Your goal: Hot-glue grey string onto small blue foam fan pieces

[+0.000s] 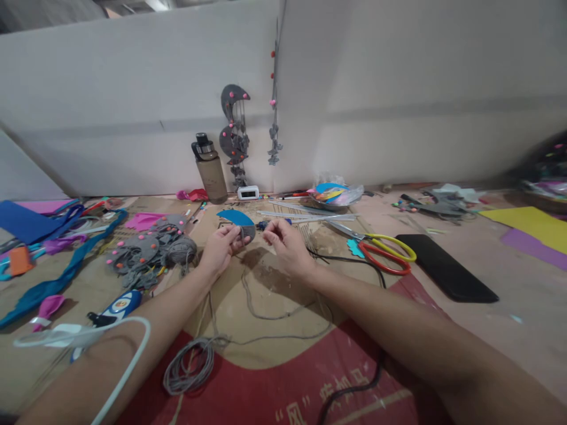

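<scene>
My left hand [219,249] pinches a curved felt piece [236,216], blue on the upper side with a grey part under the fingertips. Just to its right, my right hand [287,247] is closed with thumb and fingertips together. Anything between those fingers is too small to make out. Grey yarn [283,337] trails over the cardboard below both hands and runs to a loose coil [188,369] at the front. Behind the right hand lies a dark blue tool [266,225], partly covered.
Scissors [390,254] with red and yellow handles lie right of my hands, beside a black phone [445,268]. Left are grey felt crescents [144,248] and a yarn ball [181,250]. A bottle [210,174] and a bowl [339,203] of felt scraps stand along the wall.
</scene>
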Motion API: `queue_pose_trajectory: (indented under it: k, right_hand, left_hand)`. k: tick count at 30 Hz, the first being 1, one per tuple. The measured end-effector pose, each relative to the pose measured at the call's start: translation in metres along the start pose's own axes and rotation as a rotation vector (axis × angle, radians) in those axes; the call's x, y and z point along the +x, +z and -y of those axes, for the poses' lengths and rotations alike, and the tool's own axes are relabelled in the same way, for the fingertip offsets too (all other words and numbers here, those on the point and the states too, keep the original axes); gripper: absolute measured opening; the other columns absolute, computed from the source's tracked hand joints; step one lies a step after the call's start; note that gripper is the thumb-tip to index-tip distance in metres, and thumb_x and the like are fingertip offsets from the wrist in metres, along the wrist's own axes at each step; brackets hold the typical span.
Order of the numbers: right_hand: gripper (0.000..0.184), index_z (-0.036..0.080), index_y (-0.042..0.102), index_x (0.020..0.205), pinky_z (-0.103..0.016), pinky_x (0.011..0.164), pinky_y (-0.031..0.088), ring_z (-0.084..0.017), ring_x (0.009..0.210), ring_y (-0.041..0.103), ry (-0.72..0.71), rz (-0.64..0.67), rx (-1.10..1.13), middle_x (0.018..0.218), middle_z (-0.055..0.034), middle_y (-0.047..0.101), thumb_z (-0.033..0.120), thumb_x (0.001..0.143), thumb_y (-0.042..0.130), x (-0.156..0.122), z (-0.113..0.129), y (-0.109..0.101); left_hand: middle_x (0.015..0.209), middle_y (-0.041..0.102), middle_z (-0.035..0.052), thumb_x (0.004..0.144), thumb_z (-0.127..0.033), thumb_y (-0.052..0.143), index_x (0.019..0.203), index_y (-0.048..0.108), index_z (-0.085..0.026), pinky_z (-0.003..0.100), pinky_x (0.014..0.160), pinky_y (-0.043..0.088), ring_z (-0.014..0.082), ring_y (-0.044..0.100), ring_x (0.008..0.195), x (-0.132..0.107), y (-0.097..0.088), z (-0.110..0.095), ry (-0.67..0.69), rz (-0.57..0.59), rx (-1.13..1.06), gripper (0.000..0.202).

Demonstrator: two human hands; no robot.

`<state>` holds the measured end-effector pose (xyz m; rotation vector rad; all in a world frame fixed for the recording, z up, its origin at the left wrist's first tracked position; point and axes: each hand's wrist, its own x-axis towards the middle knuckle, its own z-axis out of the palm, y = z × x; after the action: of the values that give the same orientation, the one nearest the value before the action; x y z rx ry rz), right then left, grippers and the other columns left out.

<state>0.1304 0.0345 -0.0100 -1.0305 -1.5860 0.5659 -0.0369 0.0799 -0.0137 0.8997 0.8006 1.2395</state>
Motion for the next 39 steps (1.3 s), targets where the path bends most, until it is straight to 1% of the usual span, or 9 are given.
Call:
queue_pose_trajectory:
  k: [3, 8, 11, 14, 18, 21, 28, 34, 39]
  right_hand:
    - [0.013, 0.019, 0.047, 0.075, -0.025, 0.063, 0.038, -0.012, 0.065, 0.047, 0.007, 0.075, 0.023, 0.068, 0.0017, 0.051, 0.027, 0.085, 0.043, -0.002, 0.0, 0.003]
    - [0.013, 0.02, 0.047, 0.073, -0.025, 0.063, 0.037, -0.011, 0.064, 0.047, 0.043, 0.115, 0.03, 0.068, 0.0022, 0.052, 0.024, 0.084, 0.043, -0.003, 0.002, 0.003]
    - [0.013, 0.02, 0.047, 0.072, -0.026, 0.063, 0.037, -0.011, 0.063, 0.047, 0.076, 0.113, 0.079, 0.067, 0.0023, 0.052, 0.025, 0.084, 0.043, 0.0, 0.002, 0.0]
    - [0.013, 0.02, 0.047, 0.073, -0.027, 0.061, 0.039, -0.011, 0.061, 0.048, 0.15, 0.082, 0.267, 0.067, 0.0024, 0.053, 0.029, 0.083, 0.045, 0.006, 0.002, -0.004]
    - [0.016, 0.02, 0.048, 0.076, -0.026, 0.059, 0.041, -0.009, 0.058, 0.049, 0.34, 0.047, 0.637, 0.067, 0.0035, 0.055, 0.033, 0.076, 0.056, 0.012, 0.005, -0.009]
    - [0.022, 0.018, 0.049, 0.077, -0.024, 0.059, 0.041, -0.008, 0.058, 0.05, 0.42, 0.089, 0.822, 0.067, 0.0038, 0.056, 0.033, 0.071, 0.064, 0.014, 0.011, -0.013]
    - [0.019, 0.017, 0.05, 0.075, -0.024, 0.061, 0.041, -0.009, 0.061, 0.052, 0.49, 0.24, 1.044, 0.07, 0.0018, 0.055, 0.028, 0.072, 0.065, 0.01, 0.033, -0.018]
    - [0.014, 0.018, 0.044, 0.069, -0.021, 0.053, 0.032, -0.008, 0.055, 0.043, 0.474, 0.243, 1.144, 0.061, 0.0044, 0.046, 0.016, 0.07, 0.057, 0.008, 0.038, -0.015]
    - [0.015, 0.019, 0.042, 0.067, -0.022, 0.055, 0.03, -0.008, 0.056, 0.041, 0.451, 0.198, 1.122, 0.06, 0.0049, 0.044, 0.014, 0.066, 0.056, 0.004, 0.031, -0.003]
  left_hand:
    - [0.066, 0.064, 0.0012, 0.069, -0.015, 0.069, 0.071, 0.059, -0.011, 0.02, 0.064, 0.055, 0.0087, 0.063, 0.059, 0.005, -0.005, -0.002, 0.029, -0.031, 0.013, 0.012]
    - [0.068, 0.064, 0.0021, 0.065, -0.02, 0.073, 0.075, 0.058, -0.011, 0.018, 0.057, 0.053, 0.01, 0.063, 0.058, 0.008, -0.008, 0.0, 0.05, -0.071, 0.019, 0.021]
    - [0.069, 0.064, 0.0018, 0.064, -0.024, 0.073, 0.075, 0.057, -0.012, 0.022, 0.06, 0.055, 0.0101, 0.063, 0.06, 0.008, -0.008, 0.0, 0.098, -0.082, -0.002, 0.023]
    - [0.07, 0.064, 0.0015, 0.064, -0.025, 0.073, 0.073, 0.055, -0.012, 0.025, 0.065, 0.056, 0.0091, 0.062, 0.06, 0.008, -0.008, 0.0, 0.121, -0.105, -0.013, 0.023]
    - [0.069, 0.063, 0.0006, 0.064, -0.023, 0.072, 0.072, 0.055, -0.013, 0.027, 0.07, 0.055, 0.0088, 0.062, 0.062, 0.011, -0.01, 0.001, 0.137, -0.144, -0.016, 0.022]
    - [0.066, 0.06, -0.0012, 0.062, -0.022, 0.073, 0.071, 0.055, -0.013, 0.03, 0.074, 0.055, 0.0082, 0.061, 0.061, 0.014, -0.011, 0.002, 0.143, -0.144, -0.03, 0.022]
    - [0.067, 0.059, -0.0015, 0.06, -0.024, 0.074, 0.071, 0.055, -0.013, 0.03, 0.075, 0.055, 0.0087, 0.06, 0.065, 0.014, -0.009, 0.003, 0.171, -0.17, -0.025, 0.024]
    - [0.071, 0.06, -0.0004, 0.059, -0.028, 0.075, 0.071, 0.056, -0.013, 0.029, 0.074, 0.055, 0.0098, 0.06, 0.069, 0.01, -0.007, 0.003, 0.205, -0.168, 0.012, 0.027]
    - [0.067, 0.057, -0.0017, 0.059, -0.029, 0.075, 0.068, 0.055, -0.013, 0.031, 0.076, 0.054, 0.0084, 0.058, 0.065, 0.009, -0.009, 0.004, 0.225, -0.159, 0.033, 0.028]
